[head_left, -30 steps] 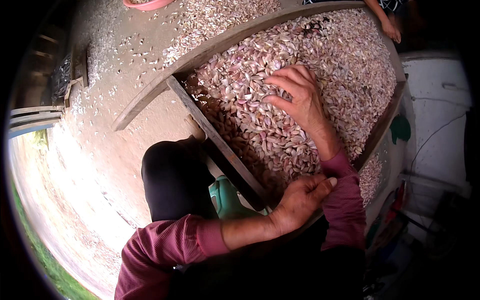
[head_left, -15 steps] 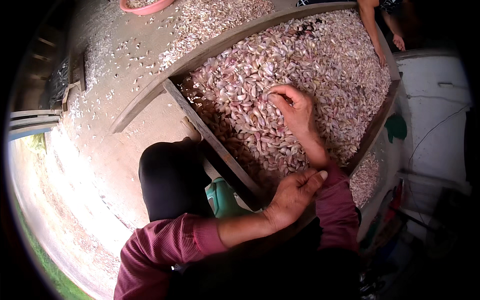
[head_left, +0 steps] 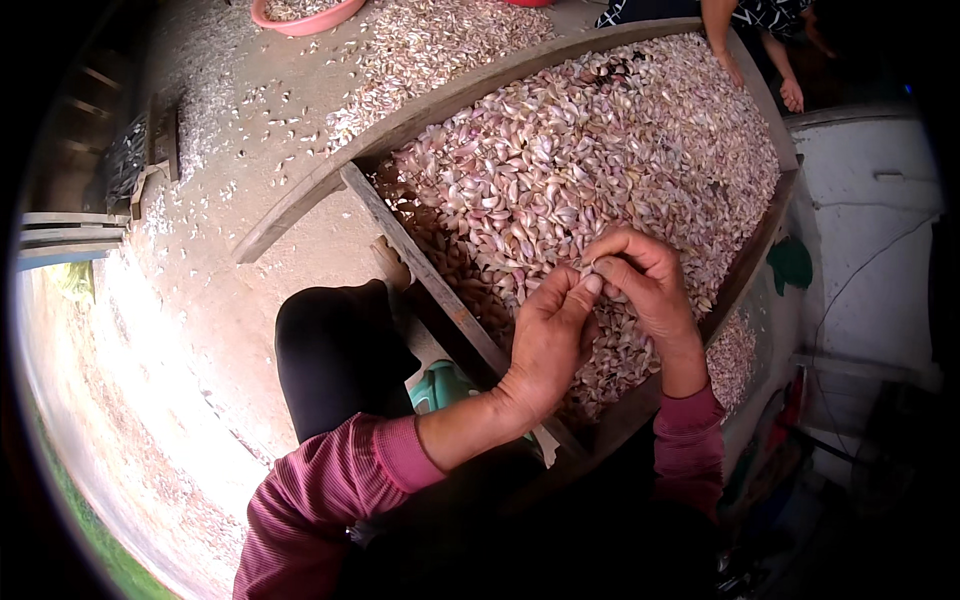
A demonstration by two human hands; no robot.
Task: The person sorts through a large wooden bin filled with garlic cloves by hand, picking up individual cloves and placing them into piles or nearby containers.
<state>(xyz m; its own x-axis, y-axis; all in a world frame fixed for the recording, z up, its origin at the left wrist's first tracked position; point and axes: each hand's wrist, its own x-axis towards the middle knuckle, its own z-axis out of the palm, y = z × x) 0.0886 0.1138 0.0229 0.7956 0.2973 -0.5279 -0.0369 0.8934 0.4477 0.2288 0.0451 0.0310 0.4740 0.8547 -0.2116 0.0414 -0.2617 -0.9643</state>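
Note:
Loose garlic cloves (head_left: 540, 190), pinkish white, lie heaped in a wooden-sided tray (head_left: 425, 262) before me. Over the near part of the heap my two hands meet fingertip to fingertip. My left hand (head_left: 552, 338) is closed, its thumb pressed against the fingers. Thumb and forefinger of my right hand (head_left: 652, 285) pinch together beside it. Between them a small pale garlic clove (head_left: 588, 268) shows in part; the fingers cover the rest of it.
Another person's hand (head_left: 731, 68) rests at the tray's far right edge, the other (head_left: 792, 95) beyond it. More cloves (head_left: 440, 45) are spread on the floor past the tray, near a pink basin (head_left: 312, 20). My dark-trousered knee (head_left: 335, 345) is left of the tray.
My right hand has drawn back from the heap toward me. My left hand has risen from beside the right forearm to meet it at the fingertips. The other person's hand shifted.

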